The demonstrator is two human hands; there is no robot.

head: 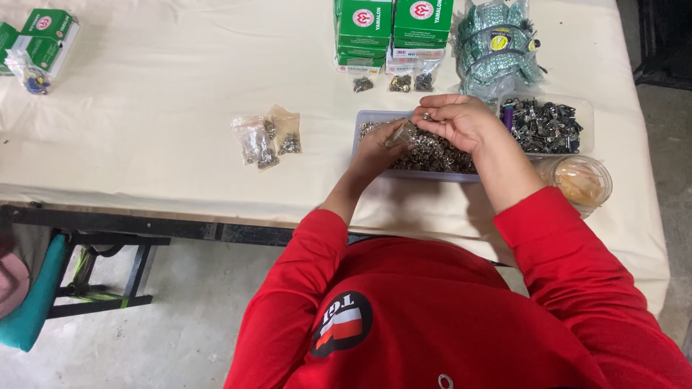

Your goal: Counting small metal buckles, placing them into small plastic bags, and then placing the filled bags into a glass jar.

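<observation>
While your hands hover over the grey tray (364,117) full of small shiny metal bits (432,153), your left hand (380,149) pinches a little clear bag (401,133) and your right hand (461,119) curls shut on a few metal bits right above the bag's mouth. The tray sits on the white table (158,108), next to a clear tub of darker metal parts (546,126). Three filled little bags (268,137) lie to the left, and green boxes (393,29) stand behind the tray.

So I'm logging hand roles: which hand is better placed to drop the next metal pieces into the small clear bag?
Probably the right hand: its fingers pinch small metal pieces just above the bag, which the left hand holds over the tray.
</observation>
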